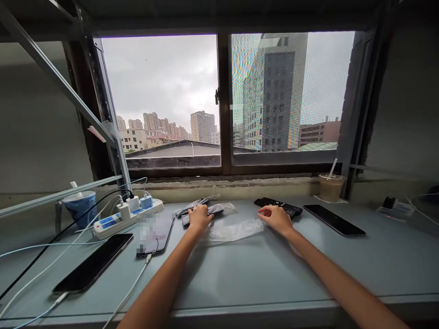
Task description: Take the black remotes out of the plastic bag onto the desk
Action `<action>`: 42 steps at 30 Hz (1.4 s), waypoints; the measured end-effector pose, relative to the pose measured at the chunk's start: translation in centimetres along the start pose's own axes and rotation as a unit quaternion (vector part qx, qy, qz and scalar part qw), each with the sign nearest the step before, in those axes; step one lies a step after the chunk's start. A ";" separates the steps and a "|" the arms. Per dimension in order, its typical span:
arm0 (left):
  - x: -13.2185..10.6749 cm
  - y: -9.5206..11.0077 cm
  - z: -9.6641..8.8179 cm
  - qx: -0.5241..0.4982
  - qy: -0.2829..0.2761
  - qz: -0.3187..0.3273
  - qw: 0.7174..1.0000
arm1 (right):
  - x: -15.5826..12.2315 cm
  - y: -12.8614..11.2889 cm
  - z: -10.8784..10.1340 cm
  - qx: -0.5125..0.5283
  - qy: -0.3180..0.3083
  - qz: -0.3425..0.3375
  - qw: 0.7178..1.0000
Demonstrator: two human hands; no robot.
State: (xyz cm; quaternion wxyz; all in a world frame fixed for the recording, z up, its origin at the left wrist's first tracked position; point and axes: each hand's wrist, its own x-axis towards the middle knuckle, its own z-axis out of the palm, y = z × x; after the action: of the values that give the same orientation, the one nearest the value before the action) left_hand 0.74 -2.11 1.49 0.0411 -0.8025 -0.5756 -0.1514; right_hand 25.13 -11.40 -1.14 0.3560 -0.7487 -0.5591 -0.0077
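Left grip (199,218) laid over dark wrapped packets (216,209), fingers bent downward on top; cannot tell whether pinching one or merely resting there. Right grip (276,218) with thumb and fingertips drawn close together, beside the right end of a clear plastic bag (236,230); cannot tell whether pinching the film or only hovering next to it. Bag lying rumpled on the bench (257,269), between the two grips. Remote (286,208) just beyond the right grip and partly hidden by it (buttons upward, so easily pressed by a stray knuckle).

For good handling, probably best to take the film by its very edge, thumb against fingertip, rather than scooping at the rumpled middle. Rub lightly to part any clinging layers. Press the packets gently from above with the left grip, since slick wrapping on a smooth bench would likely skid. Move low and slowly, without tugging, to spare the thin film a tear. Mind the plugged-in phone (164,240) just left of the left grip, and its white cable (132,281) running beside the left forearm. Mind also the dark phone (334,219) to the right of the right grip, and the drink cup (332,188) farther behind.
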 end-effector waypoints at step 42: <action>0.1 0.2 0.3 -0.017 0.150 0.145 0.978 | 0.4 -0.1 0.5 0.090 0.051 -0.022 0.994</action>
State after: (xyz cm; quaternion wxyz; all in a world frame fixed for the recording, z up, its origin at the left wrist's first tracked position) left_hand 0.98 -2.05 1.26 0.1346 -0.8460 -0.4381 -0.2723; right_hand 25.01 -10.73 -1.30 0.4492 -0.7003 -0.5548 -0.0032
